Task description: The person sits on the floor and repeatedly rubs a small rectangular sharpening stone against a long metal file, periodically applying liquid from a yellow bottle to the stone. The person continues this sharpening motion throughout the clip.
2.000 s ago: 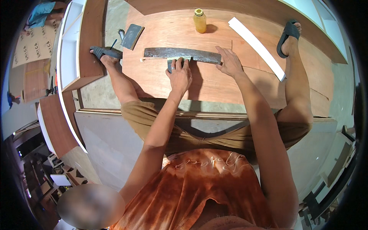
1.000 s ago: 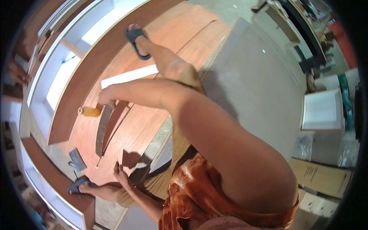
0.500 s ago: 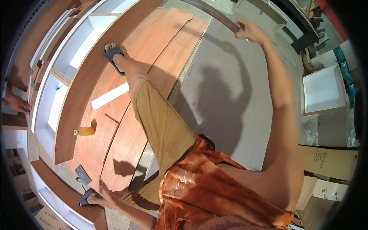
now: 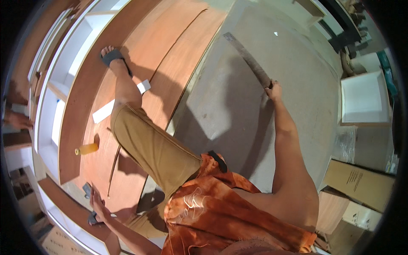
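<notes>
My right hand [image 4: 274,90] is wrapped around the near end of a long, flat, dark grey-brown strip [image 4: 248,57]. The strip slants up and left over a large grey board [image 4: 221,114], with pale marks near its far tip. Whether it touches the board I cannot tell, and its exact kind does not show. At the lower left my left hand [image 4: 98,206] has its fingers stretched out and holds nothing visible. Close beside those fingers is a small dark grey tool [image 4: 87,189], partly hidden.
A yellow bottle [image 4: 87,148] and a white strip [image 4: 104,111] lie on reddish plywood [image 4: 170,34]. White-lined wooden cabinet frames [image 4: 76,72] run along the left, where another person's hand [image 4: 19,120] shows. On the right are a white tray-like box [image 4: 365,97] and a cardboard box [image 4: 357,182].
My right hand has come down and inward, swinging the strip lower over the grey board. My left hand has shifted slightly left and up, closer to the small grey tool.
</notes>
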The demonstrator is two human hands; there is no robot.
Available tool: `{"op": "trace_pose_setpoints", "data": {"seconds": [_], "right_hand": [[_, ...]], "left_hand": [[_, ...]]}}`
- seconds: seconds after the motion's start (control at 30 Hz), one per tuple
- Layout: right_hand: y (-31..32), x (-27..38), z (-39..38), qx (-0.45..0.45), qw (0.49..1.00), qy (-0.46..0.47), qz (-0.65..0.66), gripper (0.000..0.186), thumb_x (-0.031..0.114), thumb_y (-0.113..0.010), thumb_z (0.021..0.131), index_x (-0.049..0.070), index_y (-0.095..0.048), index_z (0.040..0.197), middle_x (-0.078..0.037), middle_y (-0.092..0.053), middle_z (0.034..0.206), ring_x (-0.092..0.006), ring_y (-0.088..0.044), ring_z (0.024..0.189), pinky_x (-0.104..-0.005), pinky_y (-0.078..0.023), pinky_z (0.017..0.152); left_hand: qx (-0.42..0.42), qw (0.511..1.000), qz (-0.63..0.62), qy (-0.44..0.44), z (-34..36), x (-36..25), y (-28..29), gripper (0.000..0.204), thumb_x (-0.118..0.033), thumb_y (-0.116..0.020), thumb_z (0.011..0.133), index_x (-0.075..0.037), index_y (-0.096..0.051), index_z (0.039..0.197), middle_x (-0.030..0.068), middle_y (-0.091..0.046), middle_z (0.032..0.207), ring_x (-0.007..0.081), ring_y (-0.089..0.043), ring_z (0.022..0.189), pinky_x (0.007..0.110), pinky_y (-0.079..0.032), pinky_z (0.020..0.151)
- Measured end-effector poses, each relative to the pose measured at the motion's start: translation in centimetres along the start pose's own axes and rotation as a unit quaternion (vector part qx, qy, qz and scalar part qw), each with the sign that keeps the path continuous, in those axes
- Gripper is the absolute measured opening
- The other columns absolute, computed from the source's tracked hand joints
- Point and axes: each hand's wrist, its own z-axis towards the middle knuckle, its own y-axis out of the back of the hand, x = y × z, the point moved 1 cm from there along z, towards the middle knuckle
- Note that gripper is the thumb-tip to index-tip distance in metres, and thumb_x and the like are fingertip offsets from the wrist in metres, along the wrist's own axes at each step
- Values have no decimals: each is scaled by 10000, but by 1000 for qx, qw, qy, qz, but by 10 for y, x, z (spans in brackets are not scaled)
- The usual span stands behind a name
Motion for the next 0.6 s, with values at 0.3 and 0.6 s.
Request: {"op": "trace_pose_setpoints", "data": {"seconds": [0.3,0.6], "right_hand": [[-2,-40,-11,109,991,-4,72,1117,211,-806,849,-65,-13,1586,-291,-293,1607,-406,-344,1473,-431,-329,1201],[112,208,22,-142,950,241,139,945,461,-758,886,-128,-344,1499,-316,-422,1524,-413,-454,1398,-455,-397,1131]], "left_hand": [[7,1000,-6,30,-23,-13,-34,441,-255,-611,962,-85,-655,1366,6,-687,1175,110,-554,1007,304,-388,806],[123,889,-440,41,-17,36,-13,436,-284,-573,997,-76,-597,1380,84,-671,1292,234,-663,1133,455,-567,889]]}}
